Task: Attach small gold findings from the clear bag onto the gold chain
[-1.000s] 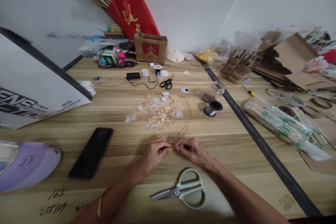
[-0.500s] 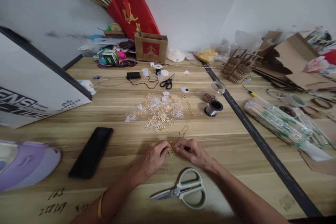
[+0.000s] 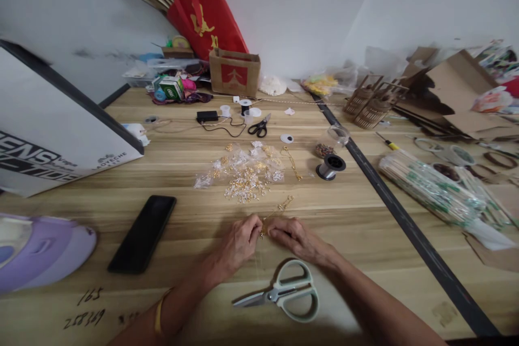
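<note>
A thin gold chain (image 3: 279,208) trails on the table beyond my fingertips, its near end running between my two hands. My left hand (image 3: 242,238) is closed in a pinch on that near end, where small gold pieces show. Beside it, my right hand (image 3: 294,235) is closed too, fingers curled at the chain; their tips are hidden. A fine clear thread hangs down faintly from the left fingertips. Pale green scissors (image 3: 290,292) lie just in front of the hands. Farther off is a pile of gold and silver beads (image 3: 245,184) on clear bags.
A black phone (image 3: 141,235) lies at left, near a purple and white appliance (image 3: 44,248). Behind the beads are black scissors (image 3: 259,127) and another gold chain (image 3: 292,165). A wire spool (image 3: 330,167) stands right, with wrapped sticks (image 3: 430,186) beyond the dark strip.
The loose part of the chain has shifted and straightened slightly as both hands made small movements close together. The view has moved a little; the other things lie as before.
</note>
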A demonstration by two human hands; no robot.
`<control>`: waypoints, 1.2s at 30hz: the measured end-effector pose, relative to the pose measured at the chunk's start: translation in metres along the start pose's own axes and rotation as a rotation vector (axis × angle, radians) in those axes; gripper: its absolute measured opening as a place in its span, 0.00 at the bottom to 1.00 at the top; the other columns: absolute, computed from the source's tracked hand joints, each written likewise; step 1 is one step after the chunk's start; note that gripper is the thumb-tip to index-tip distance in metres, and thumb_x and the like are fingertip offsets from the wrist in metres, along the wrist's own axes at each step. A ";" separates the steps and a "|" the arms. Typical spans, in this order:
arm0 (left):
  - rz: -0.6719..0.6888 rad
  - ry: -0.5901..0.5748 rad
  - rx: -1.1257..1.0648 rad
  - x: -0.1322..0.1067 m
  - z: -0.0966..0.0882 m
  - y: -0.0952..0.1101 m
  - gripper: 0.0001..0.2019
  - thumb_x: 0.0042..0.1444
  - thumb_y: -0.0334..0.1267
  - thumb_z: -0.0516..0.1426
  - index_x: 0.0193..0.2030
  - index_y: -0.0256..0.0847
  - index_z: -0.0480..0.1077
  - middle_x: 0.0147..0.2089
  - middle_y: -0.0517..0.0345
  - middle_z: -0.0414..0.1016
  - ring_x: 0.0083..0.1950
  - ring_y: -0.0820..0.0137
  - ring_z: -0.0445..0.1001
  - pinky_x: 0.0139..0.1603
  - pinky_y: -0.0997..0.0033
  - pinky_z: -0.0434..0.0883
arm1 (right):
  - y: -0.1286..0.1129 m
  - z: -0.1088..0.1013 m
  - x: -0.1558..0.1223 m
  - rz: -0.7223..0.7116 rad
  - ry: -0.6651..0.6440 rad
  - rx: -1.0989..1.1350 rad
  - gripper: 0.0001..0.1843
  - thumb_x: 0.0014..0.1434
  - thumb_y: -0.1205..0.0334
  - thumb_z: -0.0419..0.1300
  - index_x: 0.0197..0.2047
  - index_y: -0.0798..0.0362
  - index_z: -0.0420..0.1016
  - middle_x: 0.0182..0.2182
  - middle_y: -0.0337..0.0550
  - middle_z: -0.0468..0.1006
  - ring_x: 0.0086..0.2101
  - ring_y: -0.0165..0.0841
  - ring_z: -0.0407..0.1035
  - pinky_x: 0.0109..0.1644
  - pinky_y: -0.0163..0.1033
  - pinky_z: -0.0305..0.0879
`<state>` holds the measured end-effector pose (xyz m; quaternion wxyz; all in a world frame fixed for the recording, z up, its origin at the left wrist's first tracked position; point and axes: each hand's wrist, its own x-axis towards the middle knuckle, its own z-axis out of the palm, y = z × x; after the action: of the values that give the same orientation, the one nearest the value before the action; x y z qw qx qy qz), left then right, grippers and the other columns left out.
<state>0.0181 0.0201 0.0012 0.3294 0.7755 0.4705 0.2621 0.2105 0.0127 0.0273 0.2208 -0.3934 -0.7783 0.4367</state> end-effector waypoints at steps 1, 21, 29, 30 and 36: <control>-0.012 -0.005 -0.020 0.001 -0.002 0.001 0.07 0.56 0.30 0.50 0.28 0.42 0.65 0.26 0.60 0.70 0.27 0.70 0.67 0.31 0.73 0.61 | 0.001 -0.001 0.000 0.004 0.012 0.003 0.15 0.66 0.58 0.47 0.36 0.55 0.70 0.28 0.38 0.69 0.28 0.28 0.61 0.33 0.32 0.56; 0.009 -0.064 -0.481 0.012 -0.012 0.001 0.06 0.50 0.30 0.56 0.24 0.36 0.66 0.40 0.46 0.74 0.40 0.67 0.73 0.39 0.71 0.69 | 0.021 0.002 0.004 0.096 0.187 0.039 0.17 0.63 0.54 0.51 0.35 0.57 0.75 0.26 0.41 0.73 0.26 0.28 0.62 0.28 0.31 0.55; -0.225 -0.188 -0.714 0.011 -0.013 0.002 0.07 0.48 0.36 0.60 0.27 0.34 0.67 0.28 0.55 0.74 0.29 0.72 0.74 0.33 0.72 0.71 | 0.024 0.004 0.005 0.126 0.247 0.122 0.16 0.61 0.54 0.53 0.32 0.57 0.72 0.24 0.39 0.70 0.25 0.27 0.59 0.28 0.31 0.54; -0.241 -0.195 -0.730 0.011 -0.012 0.001 0.08 0.47 0.37 0.61 0.27 0.34 0.67 0.27 0.56 0.74 0.29 0.71 0.74 0.33 0.72 0.71 | 0.023 0.004 0.006 0.134 0.257 0.143 0.16 0.61 0.53 0.53 0.31 0.57 0.72 0.23 0.38 0.68 0.25 0.27 0.58 0.27 0.31 0.53; -0.296 -0.198 -0.814 0.012 -0.009 -0.003 0.11 0.45 0.39 0.63 0.29 0.34 0.69 0.27 0.57 0.74 0.30 0.70 0.75 0.35 0.70 0.72 | 0.018 0.005 0.007 0.163 0.266 0.289 0.18 0.60 0.49 0.54 0.29 0.57 0.69 0.20 0.35 0.62 0.22 0.25 0.54 0.25 0.31 0.49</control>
<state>0.0155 0.0347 0.0063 0.6853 0.5284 0.4013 0.3003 0.2110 0.0214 0.0095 0.3394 -0.4736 -0.6372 0.5045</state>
